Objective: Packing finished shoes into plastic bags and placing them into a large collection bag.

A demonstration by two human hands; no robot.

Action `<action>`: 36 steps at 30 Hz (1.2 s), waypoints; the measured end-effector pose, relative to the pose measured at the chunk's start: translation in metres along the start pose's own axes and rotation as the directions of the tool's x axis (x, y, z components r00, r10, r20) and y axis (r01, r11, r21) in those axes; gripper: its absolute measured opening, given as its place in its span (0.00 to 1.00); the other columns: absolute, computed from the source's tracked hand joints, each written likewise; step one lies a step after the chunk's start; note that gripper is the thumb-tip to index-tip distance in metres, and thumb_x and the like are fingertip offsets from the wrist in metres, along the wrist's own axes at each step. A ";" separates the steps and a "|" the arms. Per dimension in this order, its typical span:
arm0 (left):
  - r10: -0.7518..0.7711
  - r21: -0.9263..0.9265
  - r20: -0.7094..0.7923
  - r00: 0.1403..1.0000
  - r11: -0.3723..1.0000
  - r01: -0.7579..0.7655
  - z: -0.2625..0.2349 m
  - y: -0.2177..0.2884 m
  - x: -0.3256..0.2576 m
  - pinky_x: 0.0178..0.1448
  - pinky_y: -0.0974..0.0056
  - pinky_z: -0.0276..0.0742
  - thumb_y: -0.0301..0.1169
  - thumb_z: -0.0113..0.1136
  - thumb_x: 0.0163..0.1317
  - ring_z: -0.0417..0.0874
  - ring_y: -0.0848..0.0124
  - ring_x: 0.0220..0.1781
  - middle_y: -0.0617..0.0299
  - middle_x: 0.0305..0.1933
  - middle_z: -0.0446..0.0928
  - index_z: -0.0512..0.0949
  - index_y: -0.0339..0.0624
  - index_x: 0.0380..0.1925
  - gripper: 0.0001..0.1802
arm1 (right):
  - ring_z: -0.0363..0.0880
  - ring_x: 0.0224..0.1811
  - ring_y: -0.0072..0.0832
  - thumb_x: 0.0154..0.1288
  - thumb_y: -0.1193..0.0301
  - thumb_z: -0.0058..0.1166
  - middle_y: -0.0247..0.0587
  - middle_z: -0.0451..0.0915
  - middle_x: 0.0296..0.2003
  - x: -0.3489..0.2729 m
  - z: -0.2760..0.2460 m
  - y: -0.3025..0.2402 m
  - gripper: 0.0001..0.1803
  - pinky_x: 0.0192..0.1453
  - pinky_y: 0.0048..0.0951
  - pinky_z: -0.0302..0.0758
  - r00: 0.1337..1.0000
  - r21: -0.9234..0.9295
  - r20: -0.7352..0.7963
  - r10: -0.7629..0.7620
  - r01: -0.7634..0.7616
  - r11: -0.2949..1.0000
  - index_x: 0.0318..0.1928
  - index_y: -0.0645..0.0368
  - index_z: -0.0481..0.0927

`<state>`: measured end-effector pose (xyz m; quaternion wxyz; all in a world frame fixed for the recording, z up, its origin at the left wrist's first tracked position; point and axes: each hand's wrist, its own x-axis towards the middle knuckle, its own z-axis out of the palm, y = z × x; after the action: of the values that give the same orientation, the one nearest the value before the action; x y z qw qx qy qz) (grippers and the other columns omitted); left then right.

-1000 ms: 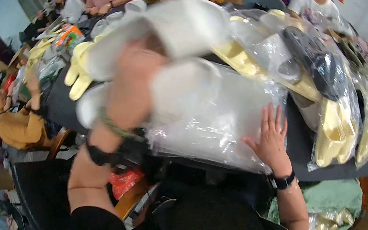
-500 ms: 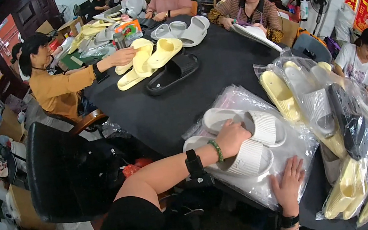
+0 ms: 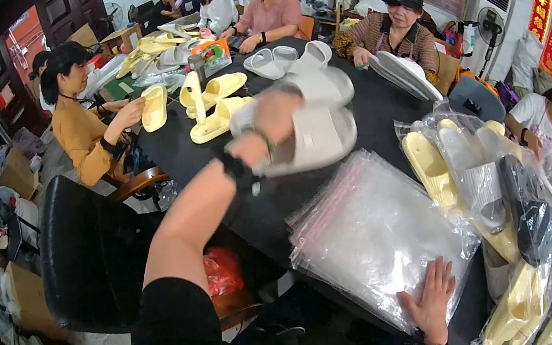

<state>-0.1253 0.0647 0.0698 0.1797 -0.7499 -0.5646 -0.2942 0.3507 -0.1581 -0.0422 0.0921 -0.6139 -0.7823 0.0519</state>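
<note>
My left hand (image 3: 277, 117) is closed around a pair of light grey slippers (image 3: 326, 135), holding them over the black table, slightly blurred by motion. My right hand (image 3: 430, 300) lies flat with fingers spread on the near corner of a stack of clear plastic bags (image 3: 374, 229). Beyond my left hand are several yellow slippers (image 3: 219, 120). Another grey pair (image 3: 271, 62) sits toward the far side. To the right of the bag stack, bagged slippers (image 3: 482, 188) in yellow, grey and black are piled up.
A black chair (image 3: 84, 258) stands left of the table (image 3: 248, 225). At the left side a person in an orange top (image 3: 79, 133) holds a yellow slipper. Across the table a person in a striped top (image 3: 389, 41) holds white-grey flat pieces. More slippers (image 3: 159, 53) are heaped at the far end.
My left hand has lifted the grey slippers off the bag stack and carried them forward and left. My right hand stays on the bags. The person in orange has drawn a yellow slipper back.
</note>
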 end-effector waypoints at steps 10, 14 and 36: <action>-0.427 0.406 0.124 0.896 0.846 0.347 -0.018 -0.034 0.006 0.66 0.38 0.66 0.45 0.68 0.58 0.71 0.55 0.67 0.55 0.60 0.77 0.78 0.47 0.56 0.27 | 0.35 0.80 0.58 0.60 0.36 0.53 0.61 0.47 0.77 0.002 -0.001 -0.002 0.59 0.78 0.63 0.35 1.000 -0.023 0.006 0.016 -0.016 1.000 0.74 0.71 0.52; 0.004 0.010 0.173 0.985 1.000 -0.005 -0.016 0.094 -0.055 0.65 0.30 0.60 0.47 0.65 0.56 0.65 0.49 0.69 0.51 0.63 0.71 0.76 0.46 0.57 0.30 | 0.36 0.80 0.59 0.59 0.36 0.54 0.61 0.47 0.77 0.001 -0.002 -0.001 0.58 0.77 0.64 0.36 1.000 -0.049 0.005 0.018 -0.018 0.999 0.74 0.70 0.52; 0.287 -0.301 0.572 0.768 0.945 -0.128 0.038 0.196 -0.152 0.77 0.28 0.35 0.67 0.44 0.67 0.46 0.47 0.82 0.55 0.81 0.50 0.61 0.59 0.74 0.41 | 0.37 0.80 0.59 0.59 0.34 0.53 0.60 0.46 0.77 0.001 0.000 0.000 0.59 0.76 0.68 0.40 1.000 -0.057 0.001 0.005 -0.004 0.998 0.75 0.68 0.50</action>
<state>0.0418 -0.0832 -0.0451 -0.0737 -0.8787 -0.4644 -0.0827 0.3508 -0.1573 -0.0424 0.0740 -0.6180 -0.7821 0.0299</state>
